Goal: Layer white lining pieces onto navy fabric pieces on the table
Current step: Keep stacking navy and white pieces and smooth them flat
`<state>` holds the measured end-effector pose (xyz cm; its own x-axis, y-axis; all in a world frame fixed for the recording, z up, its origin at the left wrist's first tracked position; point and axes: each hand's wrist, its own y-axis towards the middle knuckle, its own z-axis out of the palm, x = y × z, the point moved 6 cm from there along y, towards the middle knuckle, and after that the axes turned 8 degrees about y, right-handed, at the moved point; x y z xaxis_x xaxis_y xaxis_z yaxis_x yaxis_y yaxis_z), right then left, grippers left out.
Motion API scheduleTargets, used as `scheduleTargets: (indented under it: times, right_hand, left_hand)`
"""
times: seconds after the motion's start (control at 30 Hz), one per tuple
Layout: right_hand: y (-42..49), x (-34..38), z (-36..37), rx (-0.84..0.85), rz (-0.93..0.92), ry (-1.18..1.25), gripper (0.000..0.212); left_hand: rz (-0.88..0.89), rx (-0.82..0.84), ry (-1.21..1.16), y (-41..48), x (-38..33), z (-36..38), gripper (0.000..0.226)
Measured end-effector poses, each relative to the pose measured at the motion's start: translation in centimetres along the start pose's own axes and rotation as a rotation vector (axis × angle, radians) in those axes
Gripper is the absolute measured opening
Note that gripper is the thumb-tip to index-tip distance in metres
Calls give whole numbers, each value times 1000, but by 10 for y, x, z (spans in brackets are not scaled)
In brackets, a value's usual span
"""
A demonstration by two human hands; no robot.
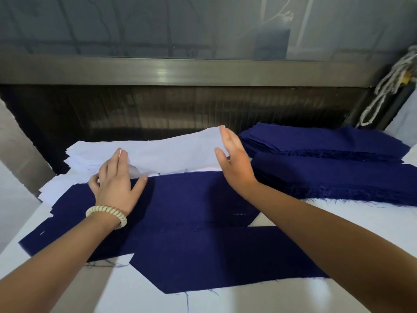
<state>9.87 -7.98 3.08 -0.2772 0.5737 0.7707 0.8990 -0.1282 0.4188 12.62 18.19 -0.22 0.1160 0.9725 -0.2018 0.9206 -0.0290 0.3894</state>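
Head view: the white lining piece (176, 152) lies with its long axis left to right near the far edge of the worktop (135, 297), its right end lifted. The right hand (234, 163) pinches that raised end, its fingers nearly straight; the grip behind the palm is hidden. The left hand (115, 184), fingers spread, pinches the near edge beside its thumb. Just nearer lie two overlapping navy pieces (191, 199), also lengthwise left to right. A navy stack (327, 159) fills the right edge, partly cut off.
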Motion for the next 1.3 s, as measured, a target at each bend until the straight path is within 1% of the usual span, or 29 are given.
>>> scheduleTargets:
  times: [0.07, 0.17, 0.23, 0.33, 0.4, 0.5, 0.57, 0.63, 0.77, 0.83, 0.87, 0.9, 0.97, 1.0, 1.1, 1.2, 1.3]
  right_hand:
    - [-2, -5, -14, -63, 38, 37, 51]
    - [-10, -16, -32, -102, 96, 57, 53]
    - [-18, -25, -43, -98, 144, 67, 57]
    - [-33, -34, -58, -54, 194, 63, 60]
    - [-44, -37, -67, -31, 210, 47, 60]
    - [-65, -43, -79, -16, 215, 19, 61]
    - [-81, -49, -88, 3, 225, 6, 62]
    - [-95, -57, -96, 49, 253, 0, 64]
    - [-113, -70, -114, 133, 312, 1, 74]
    - [-120, -74, -126, 116, 330, -20, 78]
    - [-124, -76, -131, 100, 330, -42, 77]
    - [-128, -77, -136, 84, 319, -76, 75]
    - [-134, -77, -143, 69, 285, -158, 69]
    - [-138, -77, -145, 75, 271, -195, 67]
    - [-150, -77, -149, 104, 235, -278, 59]
    - [-160, -78, -152, 112, 205, -297, 55]
    - [-164, -85, -150, 108, 227, -284, 52]
  left_hand:
    - [60, -38, 32, 1, -10, -12, 77]
    - [170, -81, 123, -2, -26, -23, 85]
    - [242, -140, 173, -7, -38, -27, 77]
    - [277, -249, 172, -17, -47, -30, 54]
    - [335, -259, 159, -26, -52, -28, 44]
    - [449, -247, 182, -41, -61, -22, 40]
    - [510, -280, 190, -54, -68, -20, 38]
    - [574, -314, 191, -66, -72, -19, 31]
    - [678, -308, 151, -87, -72, -15, 48]
    - [715, -294, 113, -96, -68, -14, 58]
    - [740, -281, 99, -100, -67, -13, 60]
    - [776, -271, 87, -103, -66, -13, 58]
    - [854, -267, 76, -110, -62, -13, 46]
    - [879, -265, 70, -112, -60, -13, 44]
    - [892, -226, 1, -116, -51, -13, 42]
    - [913, -189, -35, -124, -44, -13, 41]
    - [930, -188, -18, -131, -41, -16, 36]
